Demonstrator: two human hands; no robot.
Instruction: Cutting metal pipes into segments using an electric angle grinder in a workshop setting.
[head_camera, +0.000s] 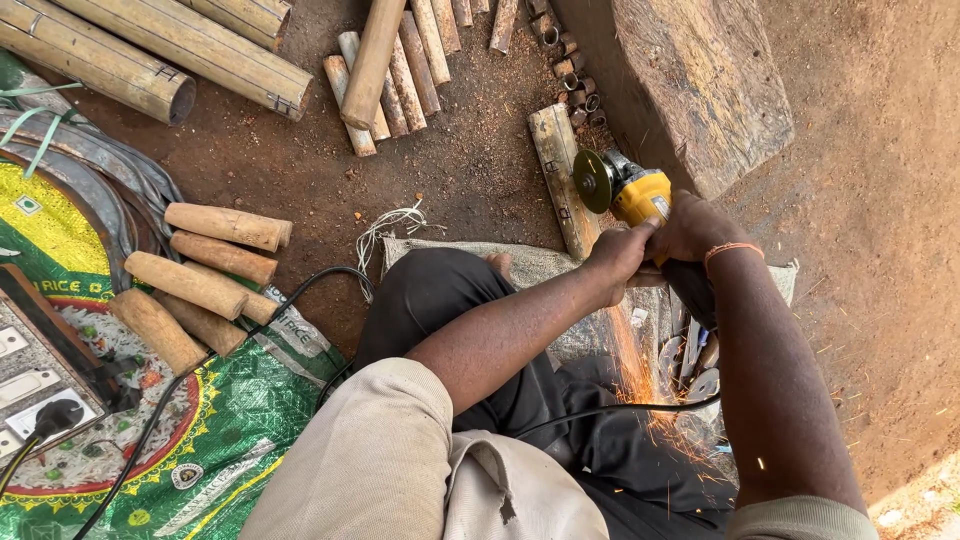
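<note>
Seated on bare dirt ground (880, 260), beside a large wooden block (690, 80). Long bamboo poles (150, 50) at upper left; a green printed sack (230, 430) spread at lower left, with short rounded wooden pegs (200, 280) piled along its edge. Yellow angle grinder (630, 190) held just below the block, disc near a split bamboo piece (562, 175), sparks (640, 380) falling toward the lap. Right hand (700, 230) wrapped shut around the grinder's body; left hand (615, 260) clenched on something beneath it, too hidden to tell.
</note>
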